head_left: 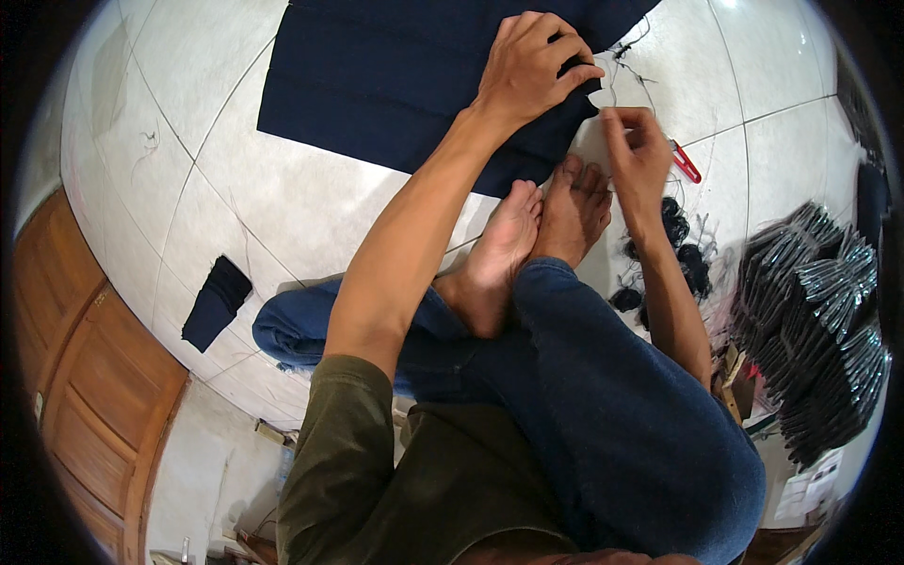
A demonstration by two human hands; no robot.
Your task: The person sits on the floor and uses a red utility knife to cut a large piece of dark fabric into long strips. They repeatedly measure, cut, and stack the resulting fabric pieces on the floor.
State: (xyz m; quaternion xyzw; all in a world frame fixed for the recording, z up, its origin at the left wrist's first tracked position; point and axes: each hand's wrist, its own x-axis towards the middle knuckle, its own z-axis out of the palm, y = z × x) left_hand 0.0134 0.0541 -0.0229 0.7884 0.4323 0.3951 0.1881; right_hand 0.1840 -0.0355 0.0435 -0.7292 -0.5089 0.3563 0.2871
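A dark navy cloth (377,75) lies spread on the tiled floor. My left hand (537,66) rests on its right part, fingers curled, thumb and fingertip closed at the cloth's edge. Just below and right of it, my right hand (636,151) is raised with thumb and forefinger pinched at dark loose thread by that edge; what exactly it holds is too small to make out clearly. A red-handled small tool (687,165) lies beside my right hand, partly hidden by it. My bare feet (565,207) are just below the cloth.
A small folded navy piece (215,301) lies at left. Black thread scraps (678,221) and a big pile of dark, shiny bundled items (810,330) are at right. A wooden door (89,395) stands at lower left. My crossed legs in jeans fill the lower middle.
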